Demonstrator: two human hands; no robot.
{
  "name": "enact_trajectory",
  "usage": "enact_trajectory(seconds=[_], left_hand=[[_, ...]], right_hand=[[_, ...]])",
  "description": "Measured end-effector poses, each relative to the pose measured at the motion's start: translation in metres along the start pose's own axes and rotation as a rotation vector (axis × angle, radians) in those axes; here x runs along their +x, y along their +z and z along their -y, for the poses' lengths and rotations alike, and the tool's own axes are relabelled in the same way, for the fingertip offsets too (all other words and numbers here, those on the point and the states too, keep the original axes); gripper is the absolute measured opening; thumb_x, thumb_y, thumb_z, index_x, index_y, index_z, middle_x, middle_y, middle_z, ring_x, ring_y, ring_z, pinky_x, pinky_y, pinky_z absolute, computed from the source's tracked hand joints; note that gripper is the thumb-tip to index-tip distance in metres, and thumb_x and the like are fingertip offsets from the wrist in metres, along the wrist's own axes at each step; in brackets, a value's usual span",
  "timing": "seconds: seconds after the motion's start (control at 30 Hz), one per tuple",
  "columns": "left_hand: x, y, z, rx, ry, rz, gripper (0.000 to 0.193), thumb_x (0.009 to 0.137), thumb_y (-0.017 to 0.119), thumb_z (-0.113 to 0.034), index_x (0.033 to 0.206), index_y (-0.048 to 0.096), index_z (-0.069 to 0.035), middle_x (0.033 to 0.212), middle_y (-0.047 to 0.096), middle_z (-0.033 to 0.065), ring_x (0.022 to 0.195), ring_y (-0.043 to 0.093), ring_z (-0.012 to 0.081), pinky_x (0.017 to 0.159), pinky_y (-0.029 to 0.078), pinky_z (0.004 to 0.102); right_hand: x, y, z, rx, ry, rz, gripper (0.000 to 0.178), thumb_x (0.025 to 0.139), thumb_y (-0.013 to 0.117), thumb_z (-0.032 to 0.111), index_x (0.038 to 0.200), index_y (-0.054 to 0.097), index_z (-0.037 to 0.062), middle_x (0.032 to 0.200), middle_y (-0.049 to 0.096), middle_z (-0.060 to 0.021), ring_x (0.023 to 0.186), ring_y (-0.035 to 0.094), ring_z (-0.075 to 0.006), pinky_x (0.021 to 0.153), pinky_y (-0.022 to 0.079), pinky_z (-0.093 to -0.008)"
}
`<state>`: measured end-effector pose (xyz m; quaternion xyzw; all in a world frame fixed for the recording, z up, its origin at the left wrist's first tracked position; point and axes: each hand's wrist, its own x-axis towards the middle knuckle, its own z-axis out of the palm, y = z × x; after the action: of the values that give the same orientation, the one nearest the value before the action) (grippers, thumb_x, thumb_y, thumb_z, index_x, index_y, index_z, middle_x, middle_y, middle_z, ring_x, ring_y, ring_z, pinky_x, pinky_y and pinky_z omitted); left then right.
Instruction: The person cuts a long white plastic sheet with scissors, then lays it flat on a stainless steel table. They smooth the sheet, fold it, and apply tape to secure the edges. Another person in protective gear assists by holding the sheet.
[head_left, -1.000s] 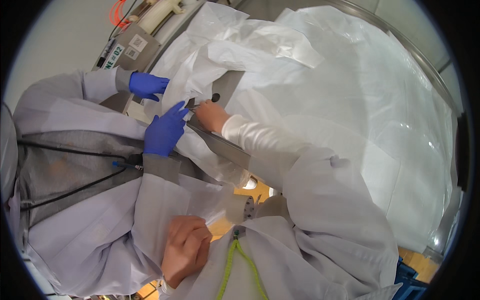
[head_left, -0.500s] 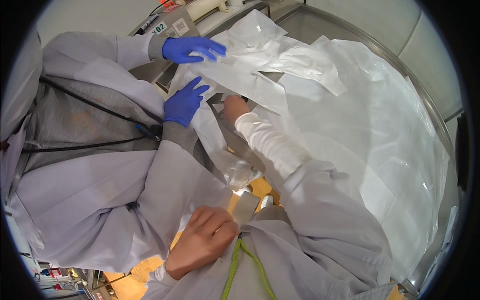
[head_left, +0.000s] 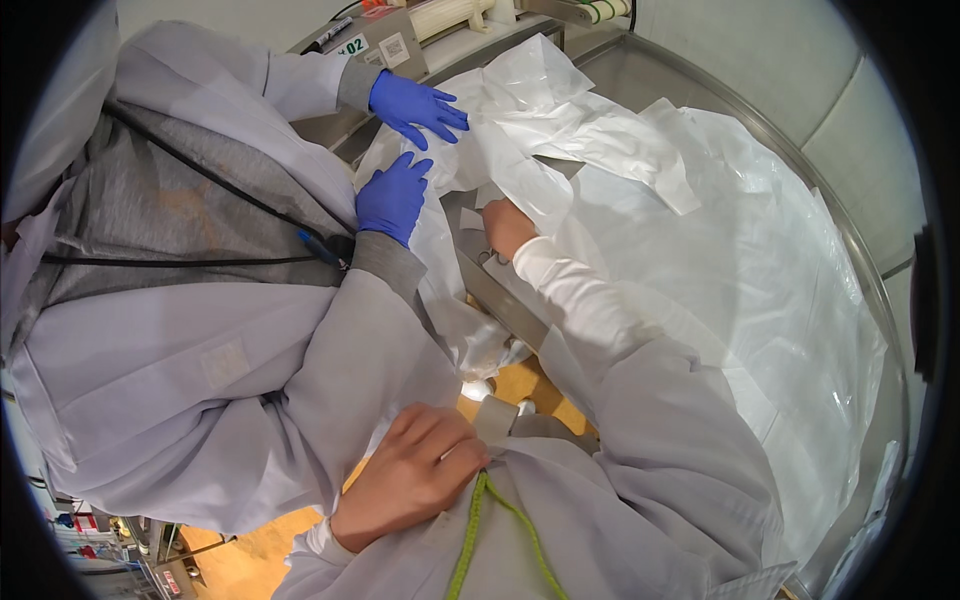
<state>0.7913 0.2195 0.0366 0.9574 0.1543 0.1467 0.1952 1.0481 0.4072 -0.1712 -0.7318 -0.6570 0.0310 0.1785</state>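
Note:
My right hand [head_left: 508, 228] reaches over the steel table, fingers curled beneath the edge of a crumpled white plastic sheet [head_left: 525, 178]. What it holds, if anything, is hidden. Beside that hand, the loop handles of scissors [head_left: 493, 258] lie on the metal. My left hand [head_left: 410, 475] is closed at the front of my coat, beside a grey flap [head_left: 495, 418] and a green cord [head_left: 468, 530]; I cannot see what is inside its fingers. At the left, a co-worker's two blue-gloved hands [head_left: 395, 200] rest at the sheet's near-left part, fingers spread.
A large translucent plastic sheet [head_left: 790, 300] covers the table's right side, inside a raised metal rim [head_left: 850, 230]. Behind the co-worker's hands stands a steel machine [head_left: 400, 45] with a pale roller [head_left: 450, 15]. The co-worker's body fills the left. Orange floor [head_left: 250, 560] shows below.
The view has shifted slightly. My right hand stays at the sheet's edge, and the dark item near its fingers no longer shows. The co-worker's upper glove has turned downward on the sheet.

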Motion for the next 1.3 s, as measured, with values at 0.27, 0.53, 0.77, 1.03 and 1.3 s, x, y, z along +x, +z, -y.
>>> enact_trajectory(seconds=[0.27, 0.53, 0.77, 1.03, 1.3], left_hand=[[0.005, 0.0, 0.01, -0.024, 0.035, 0.003, 0.017, 0.069, 0.066, -0.007, 0.083, 0.056, -0.007, 0.084, 0.054, 0.0055, 0.083, 0.055, 0.0238, 0.077, 0.042, 0.035], [0.001, 0.001, 0.016, -0.037, 0.022, -0.032, 0.016, 0.072, 0.067, -0.009, 0.083, 0.056, -0.006, 0.085, 0.054, 0.0057, 0.083, 0.055, 0.0236, 0.077, 0.042, 0.0342], [0.0, 0.001, 0.021, -0.06, 0.023, -0.036, 0.016, 0.073, 0.066, -0.01, 0.085, 0.057, -0.006, 0.085, 0.054, 0.0057, 0.083, 0.055, 0.023, 0.078, 0.041, 0.0343], [-0.002, 0.0, 0.023, -0.044, 0.032, -0.027, 0.015, 0.072, 0.063, -0.009, 0.086, 0.057, -0.007, 0.086, 0.054, 0.0057, 0.084, 0.055, 0.0231, 0.08, 0.041, 0.0343], [-0.002, 0.0, 0.024, -0.008, 0.057, -0.033, 0.016, 0.07, 0.062, -0.008, 0.086, 0.057, -0.007, 0.085, 0.054, 0.0059, 0.083, 0.054, 0.0231, 0.08, 0.041, 0.0343]], right_hand=[[0.016, 0.017, 0.004, 0.112, 0.222, 0.049, 0.019, 0.069, 0.062, 0.012, 0.082, 0.07, 0.0007, 0.087, 0.066, -0.0229, 0.082, 0.066, -0.0354, 0.075, 0.051, -0.0422], [0.035, 0.014, 0.025, 0.154, 0.202, 0.241, 0.019, 0.078, 0.057, 0.01, 0.093, 0.066, 0.0012, 0.101, 0.064, -0.0204, 0.097, 0.062, -0.0351, 0.082, 0.05, -0.0419], [0.044, 0.019, 0.031, 0.144, 0.291, 0.249, 0.021, 0.083, 0.053, 0.012, 0.097, 0.066, 0.0028, 0.104, 0.064, -0.0177, 0.1, 0.061, -0.0348, 0.084, 0.05, -0.0415], [0.036, 0.008, 0.029, 0.106, 0.127, 0.264, 0.021, 0.083, 0.053, 0.012, 0.097, 0.067, 0.0044, 0.103, 0.064, -0.0186, 0.098, 0.061, -0.0348, 0.081, 0.051, -0.0424], [0.027, 0.016, 0.023, 0.05, 0.086, 0.243, 0.02, 0.082, 0.053, 0.011, 0.099, 0.061, 0.0039, 0.101, 0.064, -0.0182, 0.098, 0.061, -0.0353, 0.082, 0.05, -0.0428]])
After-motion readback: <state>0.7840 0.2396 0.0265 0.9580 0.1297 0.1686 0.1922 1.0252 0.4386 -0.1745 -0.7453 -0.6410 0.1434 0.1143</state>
